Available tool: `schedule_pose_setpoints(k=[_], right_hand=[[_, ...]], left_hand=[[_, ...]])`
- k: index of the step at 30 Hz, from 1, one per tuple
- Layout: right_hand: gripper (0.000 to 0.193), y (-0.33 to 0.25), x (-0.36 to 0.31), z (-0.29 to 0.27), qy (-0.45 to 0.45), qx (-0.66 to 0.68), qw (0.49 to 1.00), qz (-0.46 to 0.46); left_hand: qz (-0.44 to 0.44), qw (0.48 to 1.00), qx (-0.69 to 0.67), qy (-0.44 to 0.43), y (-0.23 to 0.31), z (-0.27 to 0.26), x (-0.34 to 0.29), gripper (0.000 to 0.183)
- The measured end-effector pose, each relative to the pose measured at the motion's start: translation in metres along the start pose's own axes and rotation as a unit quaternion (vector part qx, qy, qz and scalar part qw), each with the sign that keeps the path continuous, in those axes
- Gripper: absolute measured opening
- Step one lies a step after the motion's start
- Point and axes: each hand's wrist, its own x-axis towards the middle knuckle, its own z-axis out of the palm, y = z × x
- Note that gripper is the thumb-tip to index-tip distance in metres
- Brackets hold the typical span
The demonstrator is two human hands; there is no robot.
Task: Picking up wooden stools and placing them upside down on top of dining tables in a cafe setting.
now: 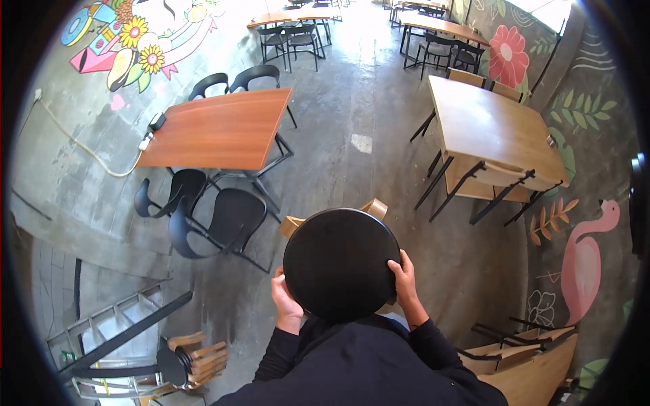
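A stool [340, 260] with a round black seat and light bent-wood legs is held close in front of my body. Two of its wooden legs stick out past the far side of the seat; the rest is hidden under it. My left hand [287, 302] grips the seat's left edge, with its fingers partly out of sight below the rim. On the right edge, my right hand [405, 283] has its thumb on top of the seat and its fingers curled round the side.
On the left stands a reddish wooden table [213, 128] with black chairs [237, 218]. A light wooden table [491, 122] with chairs is at right. Stacked stools [196, 360] and a metal ladder [115, 325] are at lower left. A concrete floor aisle [352, 176] runs between the tables.
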Motion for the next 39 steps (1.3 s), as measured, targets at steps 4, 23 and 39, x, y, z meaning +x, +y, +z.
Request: schedule_pose_setpoints(k=[4,23,39], right_hand=[[0.025,-0.039,0.083,0.017,0.095,-0.003,0.994,-0.051],[0.051,-0.104,0.483,-0.063,0.304,0.066,0.95,-0.032],[0.008,-0.158,0.869,-0.053,0.147,-0.012,0.988,-0.047]], left_hand=[[-0.036,0.996,0.021,-0.077,0.019,0.089,0.092,0.036],[-0.067,0.972,0.132,-0.181,-0.063,0.381,0.432,0.044],[-0.042,0.992,0.086,-0.083,-0.114,0.526,0.747,0.043]])
